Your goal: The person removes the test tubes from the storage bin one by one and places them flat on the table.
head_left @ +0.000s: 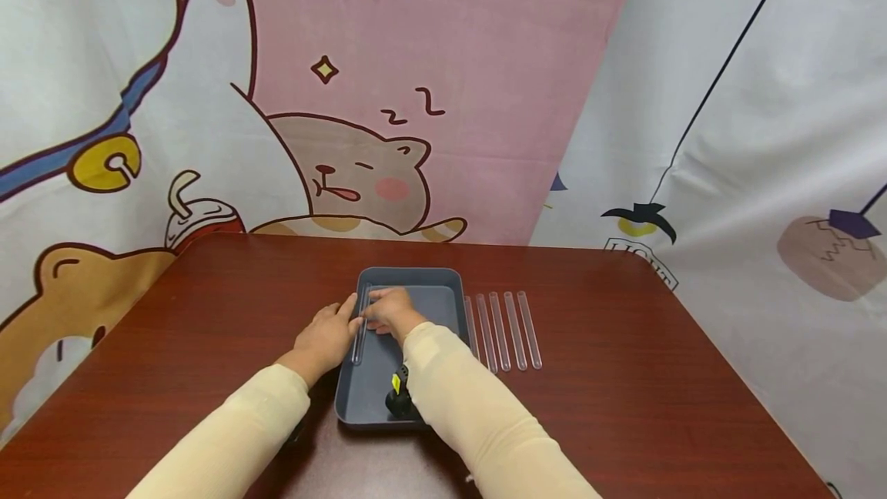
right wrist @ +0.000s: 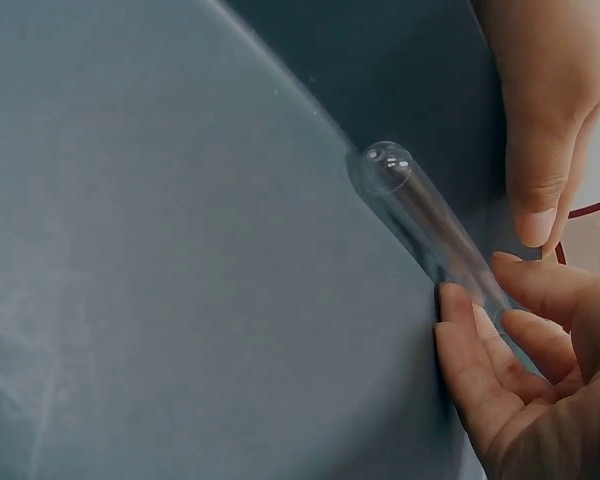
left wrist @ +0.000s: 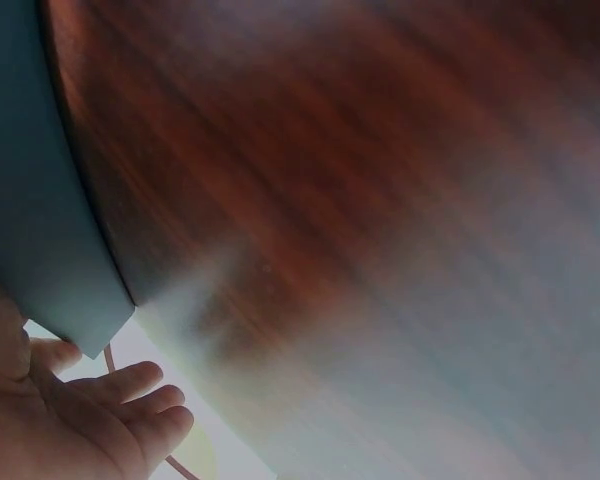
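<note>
A clear test tube (head_left: 357, 349) lies lengthwise along the left wall inside a grey rectangular tray (head_left: 409, 276). My right hand (head_left: 393, 313) reaches into the tray and pinches the tube near its far part. In the right wrist view, the rounded end of the test tube (right wrist: 430, 220) points away from the right hand (right wrist: 525, 370), and the thumb and fingers are about its other part. My left hand (head_left: 324, 339) is at the tray's left rim, fingers extended. The left wrist view has the left hand (left wrist: 90, 420) with loose fingers beside the tray's corner (left wrist: 100, 330).
Several more clear test tubes (head_left: 513, 329) lie side by side on the brown table (head_left: 624, 376), just right of the tray. A small black device (head_left: 400, 400) with a yellow mark is at the right wrist, over the tray's near part. A cartoon-printed cloth (head_left: 485, 98) hangs behind the table.
</note>
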`<move>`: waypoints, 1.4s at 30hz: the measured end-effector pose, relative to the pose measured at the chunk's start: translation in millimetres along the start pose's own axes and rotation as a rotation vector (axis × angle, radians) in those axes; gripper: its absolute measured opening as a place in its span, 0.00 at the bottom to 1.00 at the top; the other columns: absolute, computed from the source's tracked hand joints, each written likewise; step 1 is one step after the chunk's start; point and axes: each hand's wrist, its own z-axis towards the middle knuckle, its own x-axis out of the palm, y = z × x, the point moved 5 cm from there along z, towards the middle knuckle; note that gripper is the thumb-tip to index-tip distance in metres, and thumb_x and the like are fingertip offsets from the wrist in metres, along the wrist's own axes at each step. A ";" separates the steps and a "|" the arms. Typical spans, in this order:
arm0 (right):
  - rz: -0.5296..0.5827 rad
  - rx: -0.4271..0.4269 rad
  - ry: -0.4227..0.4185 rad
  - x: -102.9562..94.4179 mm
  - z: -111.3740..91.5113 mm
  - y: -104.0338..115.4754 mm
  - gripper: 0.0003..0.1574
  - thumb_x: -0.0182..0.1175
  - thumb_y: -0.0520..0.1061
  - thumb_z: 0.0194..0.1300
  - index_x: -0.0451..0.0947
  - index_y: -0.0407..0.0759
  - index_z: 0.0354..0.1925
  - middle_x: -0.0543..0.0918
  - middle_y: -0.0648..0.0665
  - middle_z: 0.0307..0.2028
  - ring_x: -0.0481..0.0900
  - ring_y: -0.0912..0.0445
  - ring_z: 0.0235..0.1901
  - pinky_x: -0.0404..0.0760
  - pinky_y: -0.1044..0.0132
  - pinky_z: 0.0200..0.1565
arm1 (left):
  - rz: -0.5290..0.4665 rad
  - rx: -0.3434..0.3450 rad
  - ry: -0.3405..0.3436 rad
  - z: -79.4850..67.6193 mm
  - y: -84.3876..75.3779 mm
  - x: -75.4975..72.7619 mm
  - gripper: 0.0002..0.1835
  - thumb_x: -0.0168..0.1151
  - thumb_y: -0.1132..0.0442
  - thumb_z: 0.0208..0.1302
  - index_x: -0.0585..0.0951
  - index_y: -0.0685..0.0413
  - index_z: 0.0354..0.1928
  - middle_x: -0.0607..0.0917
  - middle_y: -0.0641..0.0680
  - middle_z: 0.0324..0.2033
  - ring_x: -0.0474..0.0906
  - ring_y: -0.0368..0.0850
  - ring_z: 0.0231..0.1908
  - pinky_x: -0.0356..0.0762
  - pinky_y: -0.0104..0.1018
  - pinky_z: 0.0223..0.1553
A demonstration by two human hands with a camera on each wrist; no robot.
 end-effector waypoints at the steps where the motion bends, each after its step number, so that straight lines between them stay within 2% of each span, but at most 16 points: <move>1: 0.004 0.002 -0.004 0.3 0.5 -0.3 0.27 0.66 0.31 0.58 0.80 0.41 0.56 0.86 0.38 0.45 0.87 0.48 0.34 0.84 0.60 0.36 | 0.000 0.000 0.000 0.0 -0.1 0.0 0.30 0.41 0.53 0.77 0.52 0.54 0.76 0.63 0.72 0.66 0.57 0.67 0.68 0.65 0.64 0.59; 8: 0.035 0.026 -0.043 1.9 3.6 -2.6 0.25 0.66 0.32 0.57 0.81 0.41 0.54 0.86 0.39 0.43 0.87 0.49 0.31 0.84 0.61 0.34 | -0.004 0.003 0.001 -0.2 -0.8 -0.1 0.31 0.42 0.52 0.77 0.53 0.55 0.75 0.63 0.72 0.66 0.58 0.67 0.68 0.66 0.64 0.58; 19: 0.021 0.023 -0.081 3.9 5.6 -2.4 0.24 0.68 0.33 0.56 0.83 0.42 0.52 0.87 0.41 0.40 0.86 0.53 0.27 0.83 0.63 0.30 | -0.007 -0.008 -0.002 -0.7 1.2 -0.3 0.31 0.43 0.53 0.76 0.52 0.54 0.76 0.62 0.72 0.66 0.58 0.68 0.67 0.66 0.64 0.58; 33: 0.023 0.014 -0.046 -0.7 3.4 -0.8 0.26 0.66 0.32 0.56 0.81 0.42 0.55 0.85 0.40 0.46 0.87 0.51 0.31 0.83 0.60 0.34 | 0.000 0.016 -0.016 -3.5 0.1 -1.5 0.30 0.42 0.53 0.77 0.54 0.57 0.75 0.63 0.74 0.66 0.57 0.68 0.68 0.65 0.62 0.60; 42: 0.057 -0.023 -0.039 -13.8 4.0 2.8 0.26 0.65 0.32 0.57 0.80 0.43 0.56 0.87 0.43 0.35 0.84 0.55 0.25 0.82 0.62 0.32 | -0.005 0.021 -0.023 -4.3 -0.9 -2.8 0.30 0.43 0.54 0.76 0.55 0.56 0.75 0.64 0.73 0.65 0.58 0.68 0.67 0.66 0.62 0.59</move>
